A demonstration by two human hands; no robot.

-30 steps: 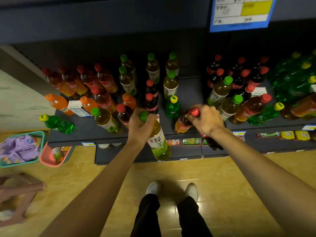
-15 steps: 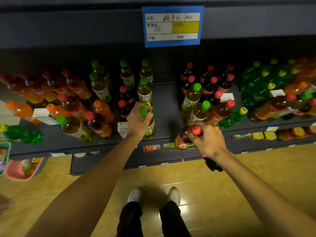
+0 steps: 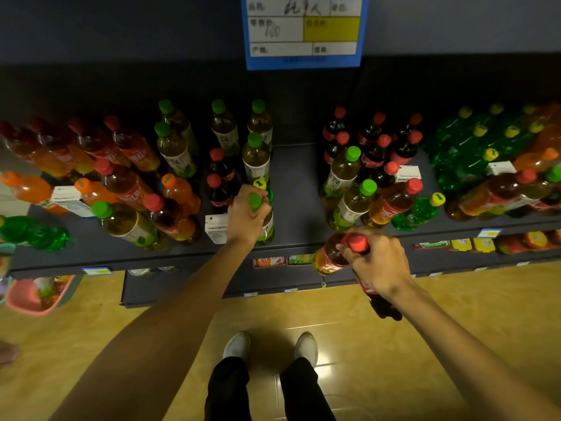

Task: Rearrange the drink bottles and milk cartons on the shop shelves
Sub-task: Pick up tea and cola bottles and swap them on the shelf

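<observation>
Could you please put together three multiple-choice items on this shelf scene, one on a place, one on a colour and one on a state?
1. Where is the green-capped tea bottle gripped by the left hand?
A. Standing on the dark shelf
B. Down on the floor
C. In the pink basket

2. What colour is the cap of the dark cola bottle in the right hand?
A. Yellow
B. Red
C. Orange

3. How does the right hand hold its load?
A. Open and empty
B. Fingers closed on one bottle
C. Fingers closed round two bottle necks

Answers: 1 A, its base rests near the front edge of the dark shelf. 2 B, a red cap shows above the knuckles. 3 C, the cola hangs below while an amber tea bottle tilts leftward.
</observation>
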